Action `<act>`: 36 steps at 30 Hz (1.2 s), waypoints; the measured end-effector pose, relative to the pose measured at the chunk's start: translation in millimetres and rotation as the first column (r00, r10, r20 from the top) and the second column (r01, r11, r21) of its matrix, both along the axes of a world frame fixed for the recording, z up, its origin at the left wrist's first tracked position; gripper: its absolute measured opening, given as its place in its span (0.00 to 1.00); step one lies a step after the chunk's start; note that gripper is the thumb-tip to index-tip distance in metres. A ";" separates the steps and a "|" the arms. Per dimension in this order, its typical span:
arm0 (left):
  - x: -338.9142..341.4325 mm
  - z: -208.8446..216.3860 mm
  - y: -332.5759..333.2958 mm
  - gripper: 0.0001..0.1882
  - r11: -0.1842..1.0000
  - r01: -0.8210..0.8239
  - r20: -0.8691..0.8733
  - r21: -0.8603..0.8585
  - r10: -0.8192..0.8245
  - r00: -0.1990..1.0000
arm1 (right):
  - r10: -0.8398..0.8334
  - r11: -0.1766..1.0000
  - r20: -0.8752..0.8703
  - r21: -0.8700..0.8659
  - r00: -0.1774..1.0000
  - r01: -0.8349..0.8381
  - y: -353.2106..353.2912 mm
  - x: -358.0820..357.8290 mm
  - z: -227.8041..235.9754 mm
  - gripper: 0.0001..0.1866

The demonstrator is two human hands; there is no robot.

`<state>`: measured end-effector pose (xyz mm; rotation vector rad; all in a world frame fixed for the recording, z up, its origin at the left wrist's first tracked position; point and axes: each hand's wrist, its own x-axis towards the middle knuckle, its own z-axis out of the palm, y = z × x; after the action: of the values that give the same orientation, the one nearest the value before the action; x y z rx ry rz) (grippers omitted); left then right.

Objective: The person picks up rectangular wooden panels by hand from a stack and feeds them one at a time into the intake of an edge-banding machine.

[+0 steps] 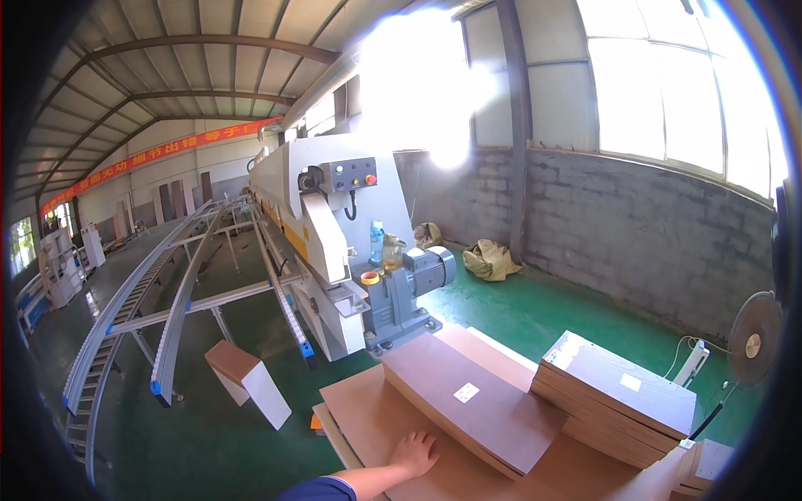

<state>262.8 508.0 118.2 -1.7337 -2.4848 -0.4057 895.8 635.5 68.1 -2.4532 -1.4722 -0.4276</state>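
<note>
The left hand (pixel 415 453) rests, fingers slightly apart, on a wide board (pixel 357 402), the long brown panel (pixel 493 413) just rightward, slanting from far left to near right.

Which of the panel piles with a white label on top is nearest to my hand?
The lower panel pile, directly beside your left hand. The taller pile stands farther to the right, with many stacked edges showing on its side.

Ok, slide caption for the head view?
Left hand on a brown board beside a labelled panel, large machine beyond.
</note>
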 end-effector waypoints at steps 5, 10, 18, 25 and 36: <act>-0.2 -0.2 0.1 0.25 1.000 -0.003 -0.027 -0.016 0.003 1.000 | -0.002 1.000 -0.014 -0.017 1.000 0.002 -1.4 -6.0 1.4 0.25; -0.8 0.3 -1.7 0.25 1.000 -0.010 -0.008 -0.027 0.010 1.000 | 0.002 0.999 -0.005 -0.032 1.000 -0.002 -1.4 -8.7 2.5 0.25; 0.6 2.4 -3.7 0.24 0.999 -0.023 -0.013 -0.036 0.022 1.000 | 0.015 0.994 0.086 0.102 0.996 -0.024 8.3 2.0 -18.2 0.24; 2.2 9.7 -2.9 0.23 1.000 0.009 0.003 -0.002 -0.009 1.000 | 0.035 0.999 0.037 0.029 0.999 -0.036 9.6 -3.5 -4.7 0.27; 2.7 9.4 -0.1 0.24 0.998 0.021 0.088 -0.054 -0.016 0.996 | 0.299 0.836 0.146 -0.517 0.943 -0.185 16.5 51.9 -45.3 0.29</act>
<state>265.4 507.9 127.6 -1.7986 -2.5656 -0.4278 947.7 651.9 22.8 -2.5910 -2.2013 -0.3015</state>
